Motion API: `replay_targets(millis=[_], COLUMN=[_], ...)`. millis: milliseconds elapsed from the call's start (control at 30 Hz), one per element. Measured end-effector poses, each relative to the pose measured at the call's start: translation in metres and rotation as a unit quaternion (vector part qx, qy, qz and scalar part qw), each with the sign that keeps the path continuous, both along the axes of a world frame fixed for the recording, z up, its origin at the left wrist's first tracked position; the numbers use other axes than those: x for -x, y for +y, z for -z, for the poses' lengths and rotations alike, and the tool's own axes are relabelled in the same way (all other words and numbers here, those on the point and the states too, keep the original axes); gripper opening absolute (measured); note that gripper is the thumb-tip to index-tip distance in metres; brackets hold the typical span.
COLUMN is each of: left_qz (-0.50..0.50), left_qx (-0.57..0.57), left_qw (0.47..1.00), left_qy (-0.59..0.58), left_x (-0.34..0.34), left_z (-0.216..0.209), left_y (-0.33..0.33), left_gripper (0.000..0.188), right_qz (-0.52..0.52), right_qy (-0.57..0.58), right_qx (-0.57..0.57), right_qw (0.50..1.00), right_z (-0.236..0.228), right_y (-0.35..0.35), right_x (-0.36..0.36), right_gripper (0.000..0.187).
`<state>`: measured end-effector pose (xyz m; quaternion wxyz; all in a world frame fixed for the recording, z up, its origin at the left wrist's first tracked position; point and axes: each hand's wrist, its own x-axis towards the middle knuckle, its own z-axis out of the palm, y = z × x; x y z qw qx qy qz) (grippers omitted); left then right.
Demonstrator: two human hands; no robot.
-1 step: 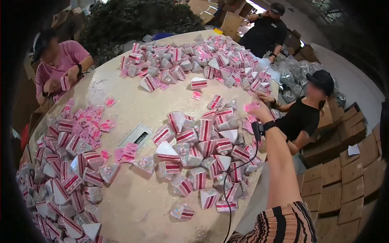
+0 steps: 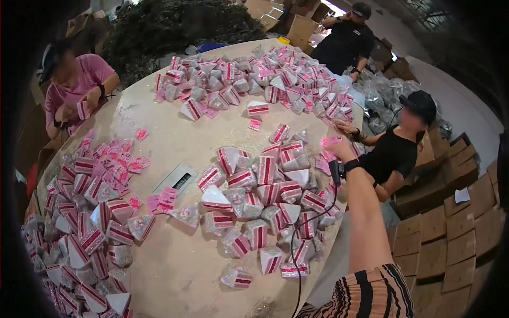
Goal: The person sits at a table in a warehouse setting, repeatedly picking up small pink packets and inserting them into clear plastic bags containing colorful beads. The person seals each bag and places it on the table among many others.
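On the table (image 2: 169, 265), wedges (image 2: 266, 169) lie heaped left, right and behind.

We see soft light across the table (image 2: 180, 259), dimmer toward its near edge, with white glare (image 2: 336, 8) beyond the far one. Fisheye distortion bows its rim; our view's corners go black.

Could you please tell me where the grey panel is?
In the head view, the grey panel lies on the table, left of centre, between the left heap and the middle heap of wedges, with pink cards just below it.
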<state>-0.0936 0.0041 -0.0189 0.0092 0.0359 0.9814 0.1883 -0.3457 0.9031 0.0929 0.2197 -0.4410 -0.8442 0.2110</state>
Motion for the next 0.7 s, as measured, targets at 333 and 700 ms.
replay_targets(millis=[333,700], left_qz=[0.001,-0.048], left_qx=[0.027,0.04], left_qw=[1.0,0.997], left_qy=[0.0,-0.043], left_x=[-0.017,-0.098], left_z=[-0.006,0.005], left_y=[0.008,-0.011], left_gripper=[0.058,0.06], right_qz=[0.1,-0.589], right_qy=[-0.105,-0.133], right_qx=[-0.13,0.048], right_qw=[0.981,0.796], right_z=[0.0,-0.021], right_y=[-0.013,-0.405], right_x=[0.023,0.22], right_gripper=[0.079,0.054])
